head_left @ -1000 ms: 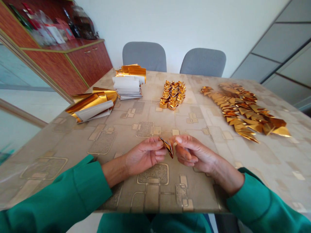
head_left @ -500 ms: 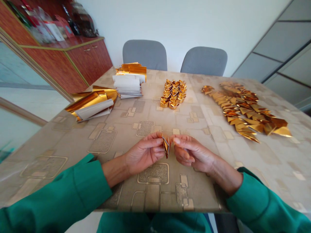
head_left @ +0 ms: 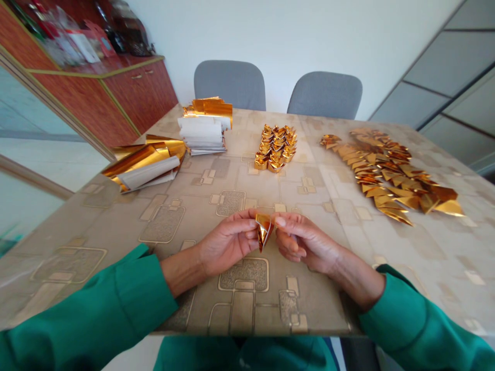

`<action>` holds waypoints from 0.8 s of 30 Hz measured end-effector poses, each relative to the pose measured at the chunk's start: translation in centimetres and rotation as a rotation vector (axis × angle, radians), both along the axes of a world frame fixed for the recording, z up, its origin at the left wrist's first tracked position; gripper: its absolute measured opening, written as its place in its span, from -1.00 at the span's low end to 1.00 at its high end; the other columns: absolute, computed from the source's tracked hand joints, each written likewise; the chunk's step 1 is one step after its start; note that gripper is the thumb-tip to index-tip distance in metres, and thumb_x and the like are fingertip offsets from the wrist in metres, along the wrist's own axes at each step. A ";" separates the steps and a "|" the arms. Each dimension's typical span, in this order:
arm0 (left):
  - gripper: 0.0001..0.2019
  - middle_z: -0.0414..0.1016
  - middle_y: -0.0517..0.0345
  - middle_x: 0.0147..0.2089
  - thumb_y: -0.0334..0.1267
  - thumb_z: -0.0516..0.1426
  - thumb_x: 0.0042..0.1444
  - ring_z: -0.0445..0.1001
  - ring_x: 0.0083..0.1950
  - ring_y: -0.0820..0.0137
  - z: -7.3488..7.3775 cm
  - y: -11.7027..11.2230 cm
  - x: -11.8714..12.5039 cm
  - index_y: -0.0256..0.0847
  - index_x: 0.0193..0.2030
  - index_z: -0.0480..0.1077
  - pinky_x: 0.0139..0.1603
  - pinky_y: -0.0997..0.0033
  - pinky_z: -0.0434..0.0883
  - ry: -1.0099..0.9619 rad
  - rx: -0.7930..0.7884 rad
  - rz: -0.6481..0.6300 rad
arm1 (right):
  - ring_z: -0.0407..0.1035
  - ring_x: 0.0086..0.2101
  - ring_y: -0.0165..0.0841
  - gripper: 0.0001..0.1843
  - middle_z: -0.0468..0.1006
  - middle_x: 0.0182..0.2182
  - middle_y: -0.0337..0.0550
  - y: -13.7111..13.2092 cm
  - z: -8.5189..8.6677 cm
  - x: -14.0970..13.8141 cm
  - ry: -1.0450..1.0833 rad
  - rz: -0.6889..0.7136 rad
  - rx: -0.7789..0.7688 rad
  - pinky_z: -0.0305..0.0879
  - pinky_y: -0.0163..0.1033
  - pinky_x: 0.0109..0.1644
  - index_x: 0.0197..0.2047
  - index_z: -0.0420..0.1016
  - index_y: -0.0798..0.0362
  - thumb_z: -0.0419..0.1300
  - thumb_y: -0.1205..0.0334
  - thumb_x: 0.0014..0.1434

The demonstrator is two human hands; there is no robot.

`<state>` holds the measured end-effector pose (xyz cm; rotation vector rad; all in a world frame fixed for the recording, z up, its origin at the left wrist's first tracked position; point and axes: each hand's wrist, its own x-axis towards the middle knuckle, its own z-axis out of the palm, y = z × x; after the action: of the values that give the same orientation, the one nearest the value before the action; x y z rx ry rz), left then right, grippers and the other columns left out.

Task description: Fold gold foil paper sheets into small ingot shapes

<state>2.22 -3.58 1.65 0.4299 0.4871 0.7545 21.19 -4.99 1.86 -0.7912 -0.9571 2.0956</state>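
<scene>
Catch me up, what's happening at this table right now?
A person in green sleeves pinches a folded gold foil piece between left hand and right hand, above the table. Farther back lie a cluster of gold paper ingots, a spread of folded gold triangles on the right, and stacks of gold sheets on the left.

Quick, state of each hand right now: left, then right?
Left hand: closed, pinching the folded gold paper piece from its left side.
Right hand: closed, pinching the same piece from its right side.
</scene>
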 end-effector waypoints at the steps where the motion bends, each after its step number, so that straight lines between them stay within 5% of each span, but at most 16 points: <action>1: -0.86 0.31 0.30 -0.58 -0.49 0.30 -0.08 0.28 -0.55 0.59 0.0 0.0 0.0 -0.31 -0.33 0.49 -0.46 0.58 0.33 0.006 0.001 0.003 | -0.07 -0.73 -0.58 -0.72 0.25 -0.76 -0.45 0.0 0.0 0.0 -0.011 0.000 0.006 -0.10 -0.42 -0.66 -0.41 0.39 0.05 0.23 0.06 0.23; 8: -0.84 0.33 0.28 -0.55 -0.50 0.30 -0.11 0.23 -0.56 0.64 0.2 -0.1 0.0 -0.33 -0.33 0.48 -0.51 0.64 0.26 -0.030 -0.089 -0.029 | -0.17 -0.71 -0.58 -0.67 0.11 -0.75 -0.51 0.0 0.3 -0.3 0.074 0.006 -0.132 -0.15 -0.42 -0.65 -0.50 0.26 0.05 0.31 0.15 0.14; 17: -0.69 0.44 0.27 -0.42 -0.37 0.37 -0.10 0.39 -0.41 0.54 0.2 -0.8 0.5 -0.21 -0.26 0.35 -0.41 0.58 0.31 0.242 0.147 0.091 | -0.10 -0.68 -0.54 -0.61 0.12 -0.73 -0.45 0.0 -0.3 -0.7 0.026 -0.012 -0.091 -0.10 -0.37 -0.60 -0.56 0.23 0.05 0.27 0.09 0.17; 24: -0.73 0.43 0.29 -0.46 -0.36 0.36 -0.08 0.36 -0.49 0.58 0.3 -0.8 0.6 -0.23 -0.30 0.35 -0.48 0.62 0.30 0.258 0.121 0.115 | -0.11 -0.67 -0.54 -0.59 0.10 -0.72 -0.44 0.2 -0.6 -0.6 0.019 0.018 -0.097 -0.10 -0.35 -0.59 -0.57 0.23 0.05 0.25 0.06 0.19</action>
<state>2.84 -4.34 1.93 0.6208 0.7143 0.8466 20.56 -4.84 1.24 -0.8134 -0.8606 2.1747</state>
